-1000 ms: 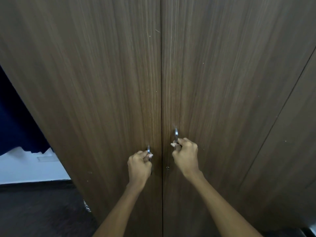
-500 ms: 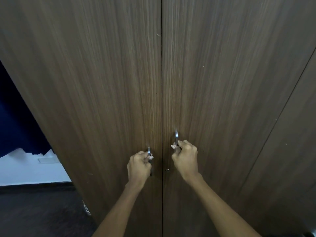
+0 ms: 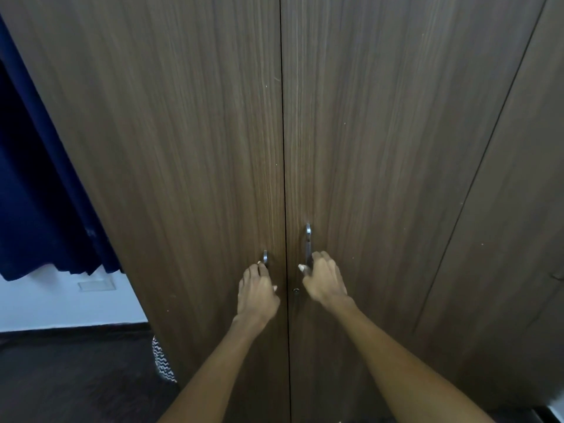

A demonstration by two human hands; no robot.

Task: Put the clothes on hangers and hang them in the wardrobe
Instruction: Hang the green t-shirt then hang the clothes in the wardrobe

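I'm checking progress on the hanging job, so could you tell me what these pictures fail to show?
Head view only:
- Wardrobe inside, with any clothes or hangers: hidden behind the closed doors.
- Left handle: mostly covered by the left hand.
- Right handle: lower part behind the right hand.
- Patterned thing on the floor: mostly hidden behind the wardrobe's corner.

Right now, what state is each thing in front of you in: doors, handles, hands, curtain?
Left door: closed, meets the right door at the centre seam.
Right door: closed.
Left handle: mostly covered by the left hand, fingers over it.
Right handle: lower part gripped by the right hand, top showing.
Keyhole: no key visible.
Curtain: hanging, dark blue, left of the wardrobe.
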